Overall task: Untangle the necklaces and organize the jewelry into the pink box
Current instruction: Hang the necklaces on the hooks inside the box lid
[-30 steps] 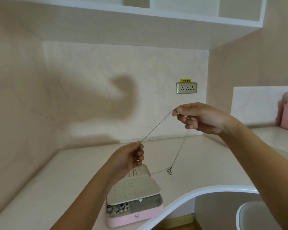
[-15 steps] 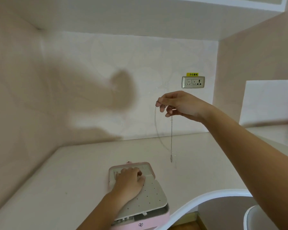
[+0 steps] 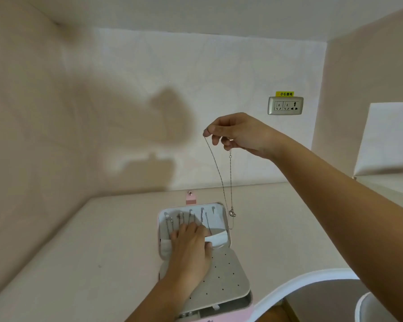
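The right hand pinches the thin silver chain necklace high above the pale bench. Its loop hangs so that the small pendant dangles just beside the right rim of the open pink rectangular jewellery box. The left hand lies flat, fingers straight, on the chains hooked in the lid. If the swinging loop is lowered carelessly, it could snag those chains and tangle with them, or the pendant could land outside the box.

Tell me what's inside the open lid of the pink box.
A row of hooks in the lid holds several thin chains. The left hand rests over their lower ends and the pocket, hiding what lies beneath. The necklace pinched by the right hand hangs outside.
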